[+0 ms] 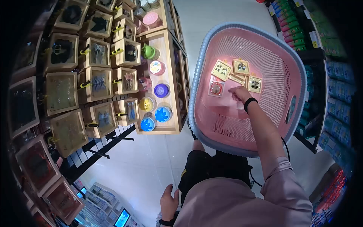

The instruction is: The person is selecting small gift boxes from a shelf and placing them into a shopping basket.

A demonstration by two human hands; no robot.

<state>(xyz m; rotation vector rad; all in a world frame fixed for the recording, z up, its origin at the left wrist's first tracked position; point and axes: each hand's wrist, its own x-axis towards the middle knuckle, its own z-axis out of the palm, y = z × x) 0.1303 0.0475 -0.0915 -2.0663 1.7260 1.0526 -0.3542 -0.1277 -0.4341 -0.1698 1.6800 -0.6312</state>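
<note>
Right hand (239, 93) stretched forward on a nearly straight arm into the pink basket (281, 64), black wristband (250, 103) at the wrist, sleeve pushed up toward the elbow. Fingers curled down onto a pale pink card (226, 100) lying on the basket floor, pinching its far edge; grip looks closed on it, though fingertips are partly hidden. Just beyond the hand, at the basket's far end, a cluster of small carded packets: a red one (216, 88) at the left, a yellow one (221, 69) behind it, another (241, 66) beside that, and one (255, 84) right next to the knuckles. Left hand (169, 202) hanging low by the hip, well apart from the basket, fingers loosely spread and holding nothing, a dark band at its wrist. Basket with a blue-grey rim, resting against the body at waist height. To the left, a wooden shelf (166, 53) carrying round coloured tins, blue ones (162, 114) at its near edge. Farther left, a rack of hanging boxed accessories (98, 53). Pale tiled floor (147, 162) below; stocked shelves (332, 75) along the right.
</note>
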